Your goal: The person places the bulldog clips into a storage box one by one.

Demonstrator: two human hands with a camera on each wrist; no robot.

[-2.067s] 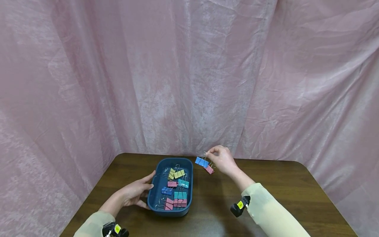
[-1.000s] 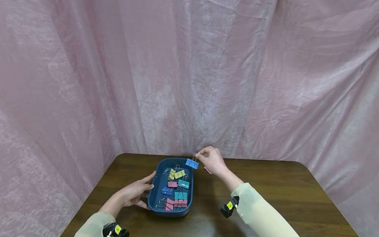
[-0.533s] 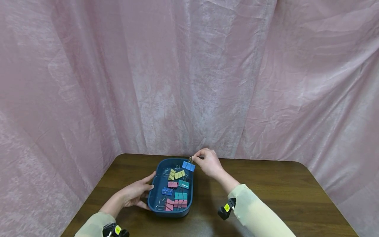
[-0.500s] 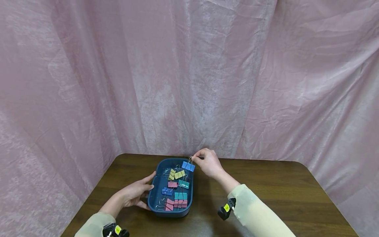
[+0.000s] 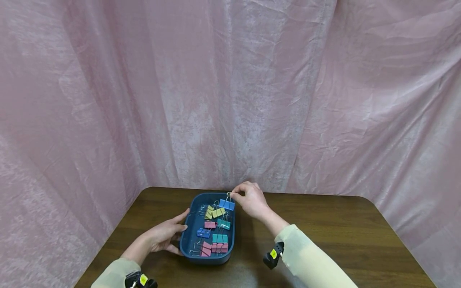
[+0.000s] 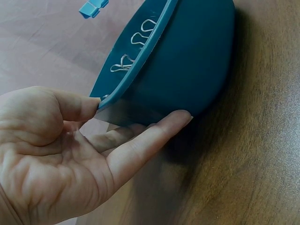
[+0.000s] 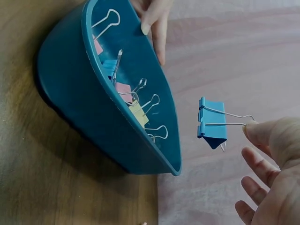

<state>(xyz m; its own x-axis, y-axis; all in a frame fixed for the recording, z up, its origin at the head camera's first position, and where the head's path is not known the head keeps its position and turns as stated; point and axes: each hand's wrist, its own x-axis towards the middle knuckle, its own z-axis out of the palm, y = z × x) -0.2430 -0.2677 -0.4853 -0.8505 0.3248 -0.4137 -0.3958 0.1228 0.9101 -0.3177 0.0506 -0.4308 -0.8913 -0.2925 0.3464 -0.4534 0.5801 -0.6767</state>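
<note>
My right hand [image 5: 251, 202] pinches a blue binder clip [image 5: 227, 205] by its wire handle between thumb and finger. In the head view the clip overlaps the far right corner of a dark blue plastic box [image 5: 207, 260]; the right wrist view shows it hanging beside the rim, the other fingers loosely bent. My left hand [image 5: 162, 235] holds the box's left side, thumb tip at the rim and fingers along the outer wall. Inside lie several binder clips: yellow ones [image 5: 218, 212], teal ones [image 5: 220, 238], pink ones [image 5: 219, 248] and a darker blue one [image 5: 203, 233].
The box stands on a brown wooden table [image 5: 335, 232] with rounded far corners. A pink velvet curtain [image 5: 230, 100] hangs directly behind the table's far edge. A wrist camera [image 5: 273, 255] is strapped at the right sleeve, another camera [image 5: 140, 280] at the left.
My right hand has carried the blue binder clip leftward and lower, from beside a pink clip on the table to over the box's far right corner. My left hand has stayed still.
</note>
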